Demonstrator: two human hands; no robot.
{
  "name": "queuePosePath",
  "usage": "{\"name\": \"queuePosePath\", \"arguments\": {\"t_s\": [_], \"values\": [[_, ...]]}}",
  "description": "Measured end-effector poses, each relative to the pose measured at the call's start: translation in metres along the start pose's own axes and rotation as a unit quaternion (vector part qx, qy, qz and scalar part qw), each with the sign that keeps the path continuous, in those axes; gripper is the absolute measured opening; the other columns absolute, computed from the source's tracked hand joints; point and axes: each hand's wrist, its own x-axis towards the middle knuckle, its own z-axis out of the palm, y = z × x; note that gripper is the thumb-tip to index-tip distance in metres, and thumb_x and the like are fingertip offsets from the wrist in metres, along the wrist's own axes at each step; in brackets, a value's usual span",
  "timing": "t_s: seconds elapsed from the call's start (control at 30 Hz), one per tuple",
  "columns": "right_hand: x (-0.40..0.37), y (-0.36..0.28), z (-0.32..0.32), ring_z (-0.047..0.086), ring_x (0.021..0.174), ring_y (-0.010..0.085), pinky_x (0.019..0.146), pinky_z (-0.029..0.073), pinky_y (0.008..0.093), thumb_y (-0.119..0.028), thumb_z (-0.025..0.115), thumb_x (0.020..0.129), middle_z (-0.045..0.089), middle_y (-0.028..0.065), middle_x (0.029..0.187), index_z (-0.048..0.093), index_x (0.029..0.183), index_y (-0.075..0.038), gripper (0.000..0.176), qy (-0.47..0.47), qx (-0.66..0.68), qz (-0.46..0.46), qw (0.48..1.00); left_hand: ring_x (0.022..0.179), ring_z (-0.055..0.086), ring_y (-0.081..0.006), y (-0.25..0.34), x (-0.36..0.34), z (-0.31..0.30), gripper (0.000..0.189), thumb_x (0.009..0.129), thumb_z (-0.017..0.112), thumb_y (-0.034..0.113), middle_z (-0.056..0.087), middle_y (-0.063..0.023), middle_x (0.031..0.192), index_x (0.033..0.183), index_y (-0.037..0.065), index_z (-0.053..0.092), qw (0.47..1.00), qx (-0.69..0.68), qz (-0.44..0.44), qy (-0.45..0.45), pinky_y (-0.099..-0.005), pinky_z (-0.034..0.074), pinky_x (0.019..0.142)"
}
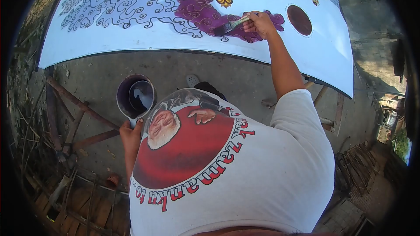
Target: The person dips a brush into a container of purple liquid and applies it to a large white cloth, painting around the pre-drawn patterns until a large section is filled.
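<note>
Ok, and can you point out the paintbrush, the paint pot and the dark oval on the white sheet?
Paintbrush (234, 23): head view, on the handle near the bristles.
Paint pot (124, 93): head view, on the left inner wall.
Dark oval (299, 20): head view, on its middle.

Looks like a semi-outdoor fabric-painting workshop: a wide white cloth (131, 41) w/ purple & yellow motifs (194, 11) is spread taut above bare wooden poles (87, 108), w/ brush (232, 25) & pot (125, 98) of dark liquid (141, 97) in hand. Rough concrete floor (175, 65), piled sticks (358, 166) & sunlit greenery (400, 142) at far R.
</note>
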Motion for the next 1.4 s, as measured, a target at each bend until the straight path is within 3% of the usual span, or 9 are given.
{"name": "queuePosePath", "arguments": {"t_s": [0.13,0.23,0.33,0.53,0.7,0.83,1.13,1.2,1.4], "values": [[0.001,0.000,0.018,0.070,0.072,0.0223,0.066,0.064,0.0348,-0.022,0.057,0.103,0.070,0.0167,0.090,0.067,0.110,0.008,0.032,-0.013,0.096,-0.046,0.994,0.062,0.039,-0.0057,0.007,0.001,0.000,0.033,0.089,0.077,0.014,0.049,0.0035,0.064,0.070,0.002,0.052,1.000,0.016,-0.013,-0.011,-0.0293,0.031,0.050],[-0.002,-0.007,0.014,0.070,0.073,0.0223,0.065,0.064,0.0340,-0.022,0.057,0.103,0.070,0.0171,0.090,0.068,0.108,0.007,0.032,-0.029,0.027,-0.024,0.999,0.060,0.038,-0.0047,0.015,0.000,0.001,0.033,0.089,0.077,0.014,0.049,0.0039,0.062,0.070,0.003,0.052,1.000,0.019,0.009,-0.013,-0.0285,0.030,0.048],[-0.005,-0.010,-0.001,0.071,0.072,0.0221,0.065,0.064,0.0333,-0.022,0.058,0.102,0.070,0.0165,0.088,0.068,0.109,0.007,0.031,0.042,-0.007,-0.051,0.998,0.057,0.038,-0.0037,0.005,0.002,0.003,0.032,0.090,0.076,0.014,0.049,0.0043,0.062,0.071,0.003,0.052,1.000,-0.019,-0.011,-0.011,-0.0279,0.029,0.046],[-0.011,-0.012,-0.032,0.070,0.068,0.0210,0.064,0.064,0.0329,-0.022,0.058,0.102,0.070,0.0146,0.084,0.068,0.109,0.005,0.030,-0.013,-0.086,-0.007,0.996,0.054,0.038,-0.0031,0.000,0.005,0.003,0.030,0.090,0.076,0.013,0.050,0.0046,0.062,0.073,0.003,0.054,1.000,-0.015,-0.018,-0.017,-0.0271,0.028,0.045],[-0.024,0.014,-0.017,0.069,0.064,0.0191,0.061,0.063,0.0329,-0.026,0.059,0.103,0.069,0.0131,0.082,0.067,0.111,0.004,0.032,-0.032,0.076,0.003,0.997,0.055,0.038,-0.0031,0.006,0.004,0.008,0.028,0.090,0.076,0.013,0.051,0.0046,0.063,0.073,0.003,0.055,1.000,-0.021,-0.010,-0.012,-0.0269,0.027,0.045],[-0.026,0.018,-0.040,0.070,0.069,0.0189,0.066,0.064,0.0337,-0.027,0.059,0.103,0.069,0.0132,0.084,0.068,0.109,0.004,0.033,-0.028,0.012,-0.014,0.999,0.056,0.039,-0.0032,0.001,0.007,0.007,0.028,0.089,0.076,0.013,0.052,0.0046,0.064,0.074,0.002,0.056,1.000,-0.003,-0.022,-0.019,-0.0272,0.028,0.046],[-0.033,0.025,-0.021,0.069,0.064,0.0198,0.061,0.063,0.0338,-0.024,0.059,0.103,0.070,0.0145,0.083,0.067,0.104,0.005,0.030,-0.012,0.082,-0.015,0.996,0.060,0.040,-0.0032,0.012,0.007,0.003,0.033,0.089,0.076,0.013,0.049,0.0062,0.064,0.069,0.004,0.052,0.998,0.054,0.014,-0.030,-0.0282,0.030,0.048],[-0.029,0.025,-0.034,0.069,0.063,0.0205,0.061,0.063,0.0340,-0.022,0.058,0.102,0.069,0.0142,0.081,0.066,0.104,0.005,0.029,0.038,0.035,-0.029,0.998,0.058,0.038,-0.0032,0.020,0.004,0.007,0.033,0.089,0.077,0.012,0.048,0.0066,0.063,0.069,0.005,0.051,0.999,0.026,0.014,-0.017,-0.0281,0.029,0.047],[-0.018,0.022,0.053,0.072,0.073,0.0259,0.066,0.065,0.0377,-0.022,0.056,0.104,0.069,0.0178,0.089,0.062,0.110,0.007,0.030,0.065,0.194,-0.010,0.979,0.055,0.037,-0.0030,0.030,0.001,0.008,0.032,0.088,0.078,0.013,0.047,0.0064,0.061,0.070,0.005,0.052,1.000,0.002,-0.006,-0.028,-0.0279,0.027,0.046]]}}
